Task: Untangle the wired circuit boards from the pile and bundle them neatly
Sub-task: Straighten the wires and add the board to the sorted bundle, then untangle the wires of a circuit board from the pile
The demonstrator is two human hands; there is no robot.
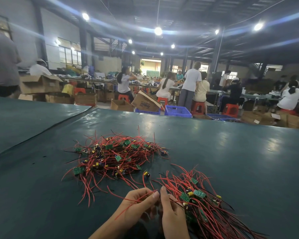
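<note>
Workshop hall behind, with seated workers [164, 87], red stools [198, 107], blue crates [177, 111] and cardboard boxes [40, 83] along the far benches. Across the foreground, dark green table cover [41, 187].

Left of centre on the cover: loose pile [114, 156] of small green circuit boards tangled in red and black leads. Lies well apart from both hands.

Between pile and hands, just beyond the fingertips: single board [146, 174] carrying a yellow capacitor, red lead trailing toward the left hand.

Left hand [138, 202]: palm up, fingers curled. Grips a red wire [126, 211] crossing the palm, with the forefinger tip almost touching the right thumb.

Right hand [171, 209]: back to the camera, thumb raised, fingers curled and mostly hidden. Closes on wires at the near edge of the bundle.

Bundle [202, 200]: touches the right hand on its right side. Keeps its boards gathered close to the fingers, leads fanning toward the far side and the lower right.
</note>
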